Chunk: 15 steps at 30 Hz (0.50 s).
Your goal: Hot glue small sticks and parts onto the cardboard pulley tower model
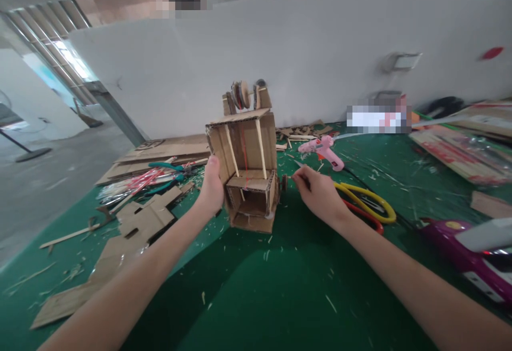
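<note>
A cardboard model (240,164) stands upright at the centre, with a pulley wheel (240,95) on top, two wooden sticks inside its frame and a red string hanging down to a small cardboard box (251,196). My left hand (213,185) grips the model's left side, its thumb on the edge. On the right side sits a small round crank disc (284,182). Beside it, my right hand (316,188) is closed, thumb and forefinger pinched at a thin stick that points to the disc.
A pink glue gun (326,152) lies behind my right hand, near yellow-handled scissors (368,201). At the right edge is a purple device (460,249). Cardboard pieces (120,249), teal-handled pliers (166,177) and wood scraps lie left on the green table (256,297). A wall (312,47) rises behind.
</note>
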Motion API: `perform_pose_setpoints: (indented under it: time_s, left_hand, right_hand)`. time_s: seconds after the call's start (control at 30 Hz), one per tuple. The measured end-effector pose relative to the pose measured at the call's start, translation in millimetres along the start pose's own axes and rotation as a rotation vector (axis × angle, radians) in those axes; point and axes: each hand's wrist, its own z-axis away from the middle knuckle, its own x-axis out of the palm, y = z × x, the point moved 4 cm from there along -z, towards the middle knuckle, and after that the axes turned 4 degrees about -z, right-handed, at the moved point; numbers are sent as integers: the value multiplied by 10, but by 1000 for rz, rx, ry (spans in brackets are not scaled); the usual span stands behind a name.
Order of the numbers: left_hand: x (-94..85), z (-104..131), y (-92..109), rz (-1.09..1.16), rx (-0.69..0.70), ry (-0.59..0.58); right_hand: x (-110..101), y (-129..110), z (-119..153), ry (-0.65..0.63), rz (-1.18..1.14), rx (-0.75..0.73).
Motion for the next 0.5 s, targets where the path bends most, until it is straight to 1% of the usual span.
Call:
perform_pose_setpoints:
  time_s: [0.13,0.3,0.4,0.5]
  left_hand:
    - [25,12,22,116,-48,-2]
    - [55,0,101,76,-10,3]
    - [74,-5,105,92,-45,-11]
    - [54,-1,71,160,-75,-8]
  right_hand:
    - [36,24,-3,-52,60,4]
    - [85,-1,21,-135,100,-17]
    - [90,-56,50,-181,106,-40]
    - [79,-113,76,-211,77,-47]
